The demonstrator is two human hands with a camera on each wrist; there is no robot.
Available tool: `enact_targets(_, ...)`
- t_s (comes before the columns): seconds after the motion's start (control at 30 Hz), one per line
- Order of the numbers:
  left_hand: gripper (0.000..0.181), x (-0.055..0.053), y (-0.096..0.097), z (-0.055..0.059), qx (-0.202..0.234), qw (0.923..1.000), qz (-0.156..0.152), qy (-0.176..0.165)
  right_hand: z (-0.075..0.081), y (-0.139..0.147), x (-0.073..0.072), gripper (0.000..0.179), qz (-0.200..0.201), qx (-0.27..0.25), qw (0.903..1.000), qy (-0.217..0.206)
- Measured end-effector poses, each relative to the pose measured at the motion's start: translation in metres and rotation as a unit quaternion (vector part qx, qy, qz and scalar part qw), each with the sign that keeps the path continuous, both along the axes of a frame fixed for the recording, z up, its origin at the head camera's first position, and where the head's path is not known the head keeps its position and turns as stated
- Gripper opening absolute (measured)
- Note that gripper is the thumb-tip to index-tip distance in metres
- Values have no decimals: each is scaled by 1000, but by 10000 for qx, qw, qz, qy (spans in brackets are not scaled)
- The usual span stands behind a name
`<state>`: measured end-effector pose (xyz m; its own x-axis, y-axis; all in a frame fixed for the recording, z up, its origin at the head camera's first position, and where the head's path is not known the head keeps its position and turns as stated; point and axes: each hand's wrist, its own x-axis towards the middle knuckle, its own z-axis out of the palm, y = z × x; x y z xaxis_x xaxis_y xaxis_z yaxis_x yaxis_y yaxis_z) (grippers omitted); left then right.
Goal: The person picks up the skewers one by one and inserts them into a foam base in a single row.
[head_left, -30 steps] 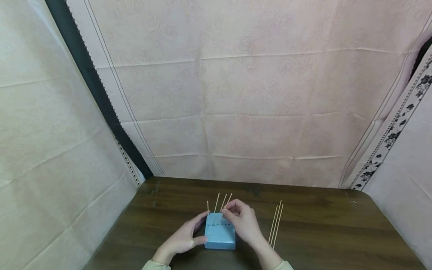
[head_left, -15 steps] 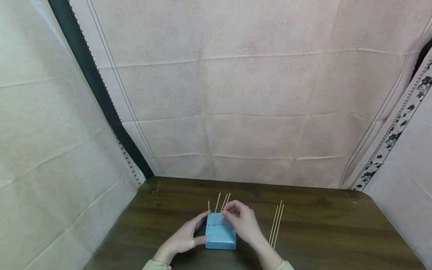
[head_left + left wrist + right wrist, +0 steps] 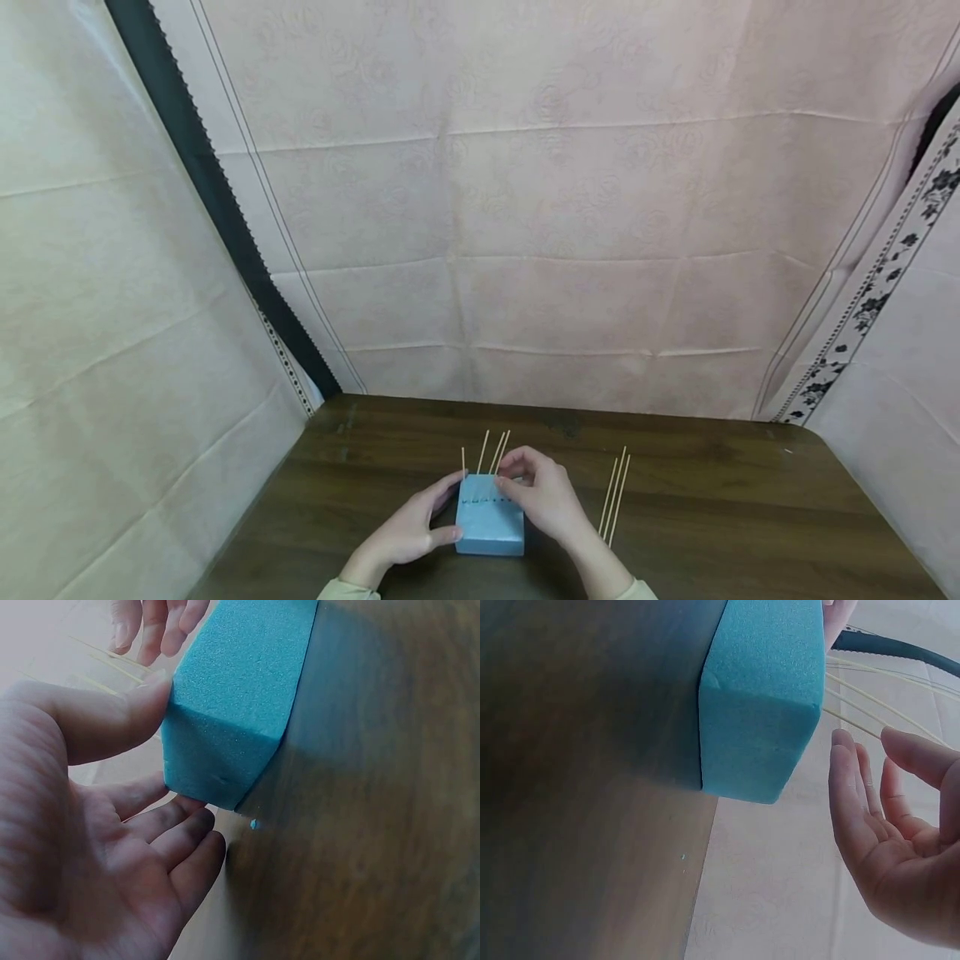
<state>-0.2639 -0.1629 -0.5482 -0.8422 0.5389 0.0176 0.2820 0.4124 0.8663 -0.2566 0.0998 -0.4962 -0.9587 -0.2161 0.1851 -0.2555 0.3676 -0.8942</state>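
A light blue foam block (image 3: 490, 532) lies on the table in front of me, with a row of small dark marks across its top. My left hand (image 3: 405, 527) holds it by the left side, thumb at the near corner and fingers along the edge. Several thin wooden sticks (image 3: 482, 454) stand up from the block's far part, some leaning right. Beside the rightmost stick is my right hand (image 3: 546, 498); in the right wrist view its thumb and index fingertips (image 3: 843, 739) stand apart next to that stick (image 3: 847, 721).
Three loose wooden sticks (image 3: 618, 492) lie on the dark wooden table (image 3: 720, 508) to the right of the right forearm. Pale cloth walls (image 3: 540, 250) rise behind and on both sides. A tiny blue crumb (image 3: 253, 823) lies near the block.
The rightmost stick has swung slightly left, closer to its neighbour. My right thumb and index finger have parted a little beside it. Left hand and block stay in place.
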Motion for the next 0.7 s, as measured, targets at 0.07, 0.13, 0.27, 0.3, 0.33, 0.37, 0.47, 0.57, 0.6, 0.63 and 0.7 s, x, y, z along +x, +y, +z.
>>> enact_targets(0.07,81,0,0,0,-11,10000,12,-9,0,1,0,18,6,-1,10000,21)
enact_targets(0.13,81,0,0,0,-15,10000,16,-19,0,1,1,19,9,4,10000,29)
enact_targets(0.27,81,-1,0,-1,14,10000,10,-32,0,2,0,19,-1,30,10000,8)
enact_targets(0.3,81,-1,0,-2,18,10000,4,-29,0,3,0,19,-4,37,10000,-17)
enact_targets(0.33,81,-1,0,-2,22,10000,1,-29,-1,3,0,19,-2,38,10000,-27)
enact_targets(0.37,81,-1,0,-2,28,10000,-3,-24,-1,3,0,19,-2,39,10000,-50)
enact_targets(0.47,82,-1,0,-3,30,10000,-13,-7,-1,4,-1,19,13,37,10000,-77)
enact_targets(0.57,82,-1,0,-2,38,10000,-12,6,-2,5,-1,20,23,37,10000,-81)
enact_targets(0.6,81,-1,0,-2,39,10000,-9,9,-2,5,-2,20,28,35,10000,-78)
enact_targets(0.63,81,-1,0,-2,39,10000,-13,16,-2,5,-2,20,31,30,10000,-77)
enact_targets(0.7,81,-1,0,-1,35,10000,-18,35,-1,6,-2,19,31,22,10000,-80)
